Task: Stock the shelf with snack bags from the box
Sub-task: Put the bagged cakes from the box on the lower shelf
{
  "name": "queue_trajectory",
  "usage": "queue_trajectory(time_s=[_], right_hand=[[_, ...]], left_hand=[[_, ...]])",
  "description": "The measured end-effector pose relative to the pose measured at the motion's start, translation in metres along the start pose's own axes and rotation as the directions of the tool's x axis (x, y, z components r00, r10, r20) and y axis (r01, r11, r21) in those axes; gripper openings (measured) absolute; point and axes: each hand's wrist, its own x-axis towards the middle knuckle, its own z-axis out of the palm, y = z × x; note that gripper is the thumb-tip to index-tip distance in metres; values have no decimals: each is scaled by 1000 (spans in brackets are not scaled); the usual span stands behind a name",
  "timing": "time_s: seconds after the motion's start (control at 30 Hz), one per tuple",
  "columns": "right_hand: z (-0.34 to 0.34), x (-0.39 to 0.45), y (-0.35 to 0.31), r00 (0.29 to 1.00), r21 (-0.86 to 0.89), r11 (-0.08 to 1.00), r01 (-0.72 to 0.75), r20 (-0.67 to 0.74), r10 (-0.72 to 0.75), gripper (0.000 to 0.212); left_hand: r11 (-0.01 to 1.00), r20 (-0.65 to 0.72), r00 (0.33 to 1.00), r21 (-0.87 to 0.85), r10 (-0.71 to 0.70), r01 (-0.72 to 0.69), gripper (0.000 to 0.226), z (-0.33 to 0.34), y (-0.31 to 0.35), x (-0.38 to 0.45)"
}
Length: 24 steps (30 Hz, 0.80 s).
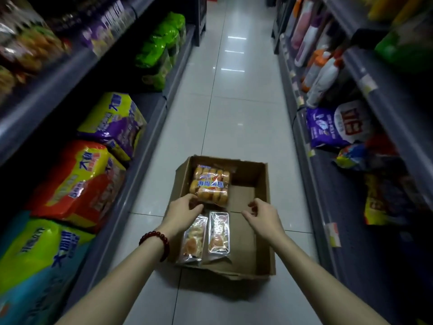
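On the far left, the lower shelf carries large snack multipacks: a blue and green pack nearest, an orange and yellow pack beyond it, then a purple and yellow pack, with green bags farther down the aisle. A red bead bracelet circles the left wrist. The left hand reaches into the open cardboard box on the tiled floor, its fingers curled at the near left corner of a clear bag of golden cakes; whether they actually grip it cannot be told. That bag lies in the box's far left part. Nearer the camera, two narrow clear packs lie side by side along the box's left side. The right hand hovers over the bare cardboard in the box's middle, fingers loosely bent and holding nothing. On the right, shelves hold white bottles and a purple and white bag.
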Motion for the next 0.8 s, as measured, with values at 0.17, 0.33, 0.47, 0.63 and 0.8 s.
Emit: queue_trajectory(time_s=[0.17, 0.33, 0.47, 0.63, 0.8], right_hand=[[58, 26, 30, 998, 33, 999, 36, 53, -38, 44], [100, 41, 45, 993, 82, 997, -1, 116, -9, 44], [126, 53, 53, 989, 82, 996, -44, 148, 31, 53], [148, 60, 61, 954, 226, 957, -183, 274, 118, 64], [164, 64, 68, 936, 379, 864, -332, 249, 251, 46]], left_hand=[[996, 27, 997, -40, -74, 75, 48, 54, -50, 38], [983, 54, 988, -103, -148, 153, 56, 89, -85, 58], [960, 78, 970, -146, -231, 240, 58, 104, -105, 68], [898, 130, 919, -200, -372, 392, 49, 117, -122, 77], [867, 170, 895, -227, -412, 442, 34, 126, -128, 81]])
